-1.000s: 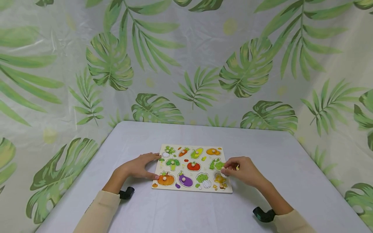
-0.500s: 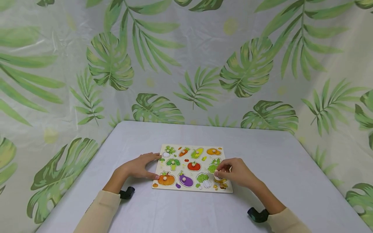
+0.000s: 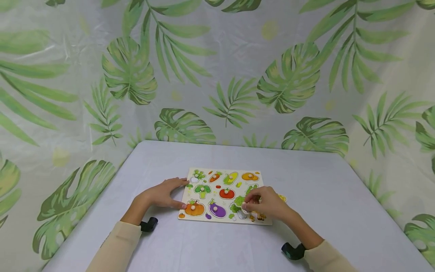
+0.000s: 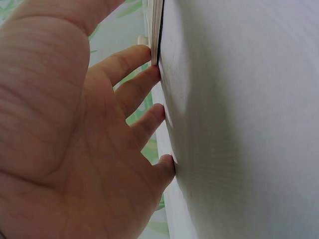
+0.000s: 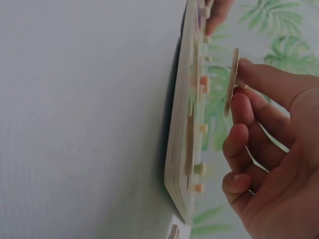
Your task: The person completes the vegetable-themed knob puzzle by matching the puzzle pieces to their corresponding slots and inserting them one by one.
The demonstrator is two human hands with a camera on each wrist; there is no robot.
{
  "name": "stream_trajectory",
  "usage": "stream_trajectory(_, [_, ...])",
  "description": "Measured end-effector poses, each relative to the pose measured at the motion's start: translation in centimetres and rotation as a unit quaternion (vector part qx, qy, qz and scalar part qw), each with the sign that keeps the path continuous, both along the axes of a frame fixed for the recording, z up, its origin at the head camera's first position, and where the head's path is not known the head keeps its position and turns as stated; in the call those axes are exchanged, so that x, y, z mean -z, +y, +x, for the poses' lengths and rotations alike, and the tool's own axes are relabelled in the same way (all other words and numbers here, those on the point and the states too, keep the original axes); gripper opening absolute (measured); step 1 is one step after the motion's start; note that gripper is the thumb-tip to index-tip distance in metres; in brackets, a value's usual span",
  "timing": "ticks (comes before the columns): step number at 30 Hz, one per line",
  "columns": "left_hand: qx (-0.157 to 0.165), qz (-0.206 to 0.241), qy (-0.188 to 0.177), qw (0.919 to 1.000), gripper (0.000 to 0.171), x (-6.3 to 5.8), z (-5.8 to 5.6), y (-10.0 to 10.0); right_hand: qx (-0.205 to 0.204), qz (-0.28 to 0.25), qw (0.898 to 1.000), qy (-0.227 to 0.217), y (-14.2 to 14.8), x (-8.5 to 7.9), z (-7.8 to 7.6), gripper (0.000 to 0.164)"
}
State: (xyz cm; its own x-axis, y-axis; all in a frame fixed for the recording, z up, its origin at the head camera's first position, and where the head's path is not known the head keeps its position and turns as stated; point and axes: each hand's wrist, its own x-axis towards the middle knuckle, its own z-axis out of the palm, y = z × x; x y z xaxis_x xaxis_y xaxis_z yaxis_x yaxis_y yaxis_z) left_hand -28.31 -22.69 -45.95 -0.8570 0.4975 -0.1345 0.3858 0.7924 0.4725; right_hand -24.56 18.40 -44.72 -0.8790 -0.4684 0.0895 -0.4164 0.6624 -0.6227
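A wooden vegetable peg puzzle board [image 3: 222, 220] lies on the table. My left hand [image 3: 162, 195] rests at its left side, fingers extended, with fingertips touching the board's edge. In the left wrist view those fingers [image 4: 137, 92] reach out straight beside the board's side. My right hand [image 3: 266, 203] pinches a thin green-and-white leafy vegetable puzzle piece [image 3: 239, 201] over the lower right of the board. In the right wrist view the piece [image 5: 232, 82] stands off the board's face, between thumb and index finger. The leafy vegetable picture [image 3: 234, 207] on the board is partly covered by it.
Knobbed pieces such as the pumpkin [image 3: 194, 210], eggplant [image 3: 217, 210], tomato [image 3: 227, 193] and broccoli [image 3: 202, 192] sit in the board. A yellow piece [image 3: 282, 197] shows on the table beyond my right hand. Leaf-patterned cloth [image 3: 231, 102] hangs behind the white table [image 3: 306, 170].
My right hand has moved left across the board with the leafy vegetable piece, uncovering the yellow piece at the right. My left hand has stayed in place.
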Motion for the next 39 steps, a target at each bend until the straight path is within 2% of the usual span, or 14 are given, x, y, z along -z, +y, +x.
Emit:
stream_trajectory(7, [0.003, -0.003, 0.002, 1.0000, 0.095, 0.1, -0.2, 0.0, -0.015, 0.006, 1.000, -0.016, -0.6, 0.4, 0.0, 0.010])
stream_trajectory(19, [-0.001, -0.001, 0.001, 1.0000, 0.094, -0.2, 0.0, 0.1, -0.016, 0.017, 0.999, -0.031, -1.1, 0.8, 0.0, 0.012])
stream_trajectory(39, [-0.001, 0.000, -0.002, 1.0000, 0.094, -0.1, 0.0, 0.1, 0.021, 0.029, 0.998, -0.042, -2.0, 1.1, 0.4, 0.016])
